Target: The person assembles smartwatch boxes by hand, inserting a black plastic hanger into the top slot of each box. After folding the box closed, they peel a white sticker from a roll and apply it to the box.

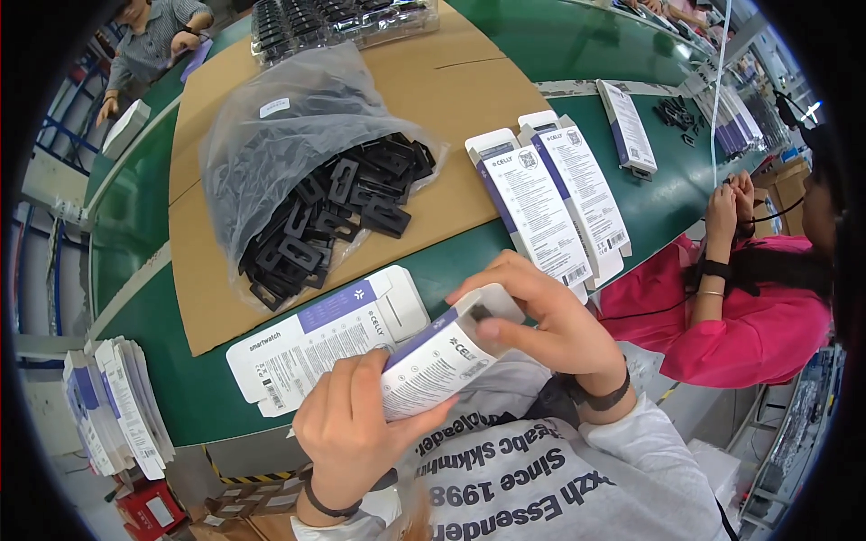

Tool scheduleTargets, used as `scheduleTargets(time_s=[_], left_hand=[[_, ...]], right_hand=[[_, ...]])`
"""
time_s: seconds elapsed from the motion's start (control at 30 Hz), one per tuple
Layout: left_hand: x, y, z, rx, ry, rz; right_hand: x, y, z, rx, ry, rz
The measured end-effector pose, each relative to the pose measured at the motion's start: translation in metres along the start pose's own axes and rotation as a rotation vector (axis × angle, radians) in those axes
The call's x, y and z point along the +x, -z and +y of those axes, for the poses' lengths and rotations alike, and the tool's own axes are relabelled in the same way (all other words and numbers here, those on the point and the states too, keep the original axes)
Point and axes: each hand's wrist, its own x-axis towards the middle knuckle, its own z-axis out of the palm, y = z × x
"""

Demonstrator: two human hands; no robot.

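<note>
My left hand is closed around the lower part of a white and purple carton, folded into a box and tilted up to the right. At its upper open end is my right hand, fingers curled over the far side and thumb at the opening. A dark bit shows inside beside that thumb; its shape is mostly hidden. Just beyond my left hand lies a flattened carton of the same print. Farther off, black plastic hang tabs spill from a clear plastic bag.
Cardboard covers part of the green table. Two cartons lie right of the bag, another carton beyond them. A tray of black parts stands at the back. Stacked cartons are at left; a pink-sleeved co-worker sits right.
</note>
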Motion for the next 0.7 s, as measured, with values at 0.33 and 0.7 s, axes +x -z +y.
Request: scheduleTargets(time_s=[0.33, 0.7], left_hand=[[-0.012, -0.009, -0.001, -0.492, 0.425, 0.018], [-0.007, -0.062, 0.045, -0.844, 0.358, -0.039]], right_hand=[[-0.035, -0.024, 0.018, 0.477, 0.05, 0.162], [-0.056, -0.022, 0.036, -0.283, -0.075, 0.485]])
